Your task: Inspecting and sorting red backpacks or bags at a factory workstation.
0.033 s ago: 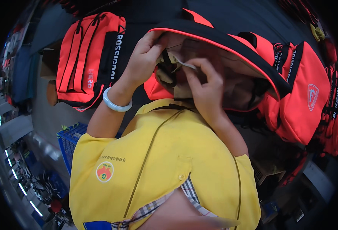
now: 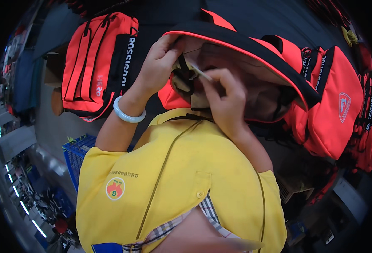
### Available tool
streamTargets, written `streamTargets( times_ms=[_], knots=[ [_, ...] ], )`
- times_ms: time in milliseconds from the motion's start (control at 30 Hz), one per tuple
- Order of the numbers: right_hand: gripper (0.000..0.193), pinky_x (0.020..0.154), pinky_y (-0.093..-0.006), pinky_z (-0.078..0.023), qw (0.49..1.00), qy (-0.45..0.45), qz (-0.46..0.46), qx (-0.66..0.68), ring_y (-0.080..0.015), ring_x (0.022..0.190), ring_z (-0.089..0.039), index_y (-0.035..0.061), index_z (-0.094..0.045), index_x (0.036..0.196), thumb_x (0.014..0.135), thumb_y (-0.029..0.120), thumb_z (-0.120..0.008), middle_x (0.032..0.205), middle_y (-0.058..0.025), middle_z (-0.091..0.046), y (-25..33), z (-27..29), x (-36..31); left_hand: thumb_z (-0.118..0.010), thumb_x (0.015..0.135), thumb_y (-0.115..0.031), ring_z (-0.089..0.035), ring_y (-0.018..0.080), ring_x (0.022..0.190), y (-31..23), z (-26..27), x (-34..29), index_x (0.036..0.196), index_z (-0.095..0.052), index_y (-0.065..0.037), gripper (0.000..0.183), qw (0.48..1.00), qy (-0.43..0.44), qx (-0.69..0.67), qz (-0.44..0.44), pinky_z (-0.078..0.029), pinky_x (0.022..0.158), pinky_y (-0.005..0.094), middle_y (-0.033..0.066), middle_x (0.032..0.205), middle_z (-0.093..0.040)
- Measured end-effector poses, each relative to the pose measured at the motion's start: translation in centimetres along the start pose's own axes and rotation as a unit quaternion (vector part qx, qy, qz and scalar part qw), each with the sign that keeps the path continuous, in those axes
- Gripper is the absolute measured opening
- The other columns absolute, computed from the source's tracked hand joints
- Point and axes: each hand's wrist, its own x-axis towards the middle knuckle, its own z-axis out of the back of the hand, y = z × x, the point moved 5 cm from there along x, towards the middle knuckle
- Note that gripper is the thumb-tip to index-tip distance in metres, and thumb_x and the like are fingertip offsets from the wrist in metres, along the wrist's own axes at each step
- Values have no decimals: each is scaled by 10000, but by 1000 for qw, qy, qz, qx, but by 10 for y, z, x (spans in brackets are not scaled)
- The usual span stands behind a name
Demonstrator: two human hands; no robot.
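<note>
A red and black bag lies gaping in front of my chest, its beige lining turned toward me. My left hand is closed on the left end of its red-piped rim, thumb against the lining. Inside the opening, my right hand pinches a thin pale strip between thumb and forefinger; whether it is a label or tape I cannot tell. Beside the strip, dark webbing crosses the lining. The bag's lower inside is partly hidden by my right hand.
A red and black backpack lies on the dark table at the left. More red bags are stacked at the right. Below the table's left side stands a blue plastic basket. Cardboard boxes are behind the backpack.
My right hand has shifted slightly left, its fingers a little blurred. The pale strip has tilted more steeply. My left hand keeps its place on the rim.
</note>
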Motion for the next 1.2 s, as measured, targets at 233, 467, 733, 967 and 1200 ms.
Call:
streamTargets(
  times_ms=[233, 467, 733, 967, 1200],
  knots=[
    [164, 645, -302, -527, 990, 54, 134, -6, -267, 759, -676, 2, -611, 910, 781, -62, -690, 948, -146, -684, 11, -11, -25, -468, 963, -28, -558, 87, 1022, 6, 2, -14, 1235, -554, 3, 287, 1000, 9, -3, -5, -435, 900, 230, 33, 1113, -613],
    [329, 658, -268, -522, 984, 47, 150, -85, -196, 782, -676, 20, -530, 1072, 799, -92, -676, 897, -98, -667, 20, -4, -28, -474, 957, -13, -556, 87, 1013, 1, -3, -20, 1207, -567, 7, 267, 1000, 6, 9, -13, -436, 898, 233, 35, 1101, -620],
    [418, 567, -301, -495, 981, 11, 178, -78, -214, 634, -613, 42, -517, 1098, 763, 2, -764, 775, -77, -610, 20, -2, -30, -502, 964, -21, -502, 40, 811, -14, -11, -32, 1161, -590, 0, 217, 997, 9, 75, -25, -423, 717, 190, -18, 901, -579],
    [280, 585, -318, -475, 962, 86, 210, -149, -226, 631, -581, 36, -559, 911, 743, 54, -782, 700, -87, -552, 37, -3, -18, -493, 972, -20, -518, 54, 849, -16, -19, -35, 1155, -593, 2, 210, 993, 35, 85, -72, -434, 743, 199, -1, 958, -602],
    [208, 604, -306, -478, 941, 167, 220, -195, -228, 631, -577, 33, -558, 759, 742, 21, -765, 680, -88, -532, 35, -3, -21, -494, 894, 50, -569, 149, 759, -23, -17, -33, 1099, -597, 46, 229, 992, 19, 97, -77, -463, 695, 270, 123, 881, -647]
  ],
)
